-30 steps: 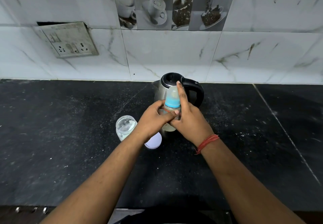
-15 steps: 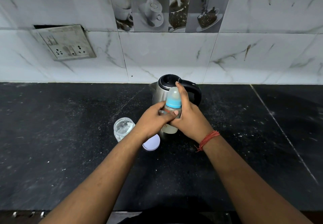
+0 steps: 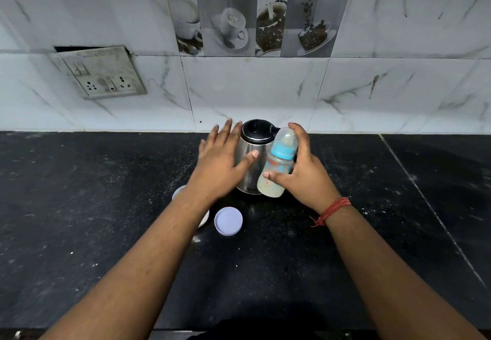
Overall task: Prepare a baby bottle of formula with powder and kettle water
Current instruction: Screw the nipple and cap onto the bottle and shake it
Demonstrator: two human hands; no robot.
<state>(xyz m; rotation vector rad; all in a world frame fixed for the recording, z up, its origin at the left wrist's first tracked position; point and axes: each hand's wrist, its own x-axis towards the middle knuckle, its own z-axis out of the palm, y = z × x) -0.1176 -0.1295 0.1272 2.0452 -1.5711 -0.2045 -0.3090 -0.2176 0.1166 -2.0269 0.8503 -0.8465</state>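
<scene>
My right hand (image 3: 305,177) grips a baby bottle (image 3: 279,164) with a blue collar, a clear cap and milky liquid inside. The bottle is tilted, lifted in front of the steel kettle (image 3: 251,153) with its black lid. My left hand (image 3: 223,161) is spread flat with straight fingers, left of the kettle and over its side, holding nothing. A clear powder jar (image 3: 178,193) is mostly hidden under my left forearm. Its pale round lid (image 3: 228,220) lies flat on the counter in front of the kettle.
The black stone counter (image 3: 79,207) carries scattered white powder specks. A marble-tiled wall rises just behind the kettle, with a socket plate (image 3: 103,72) at the upper left. A seam (image 3: 425,201) in the counter runs diagonally at the right.
My left hand has let go of the bottle and opened, moving left beside the kettle. My right hand alone now holds the bottle, shifted right and tilted.
</scene>
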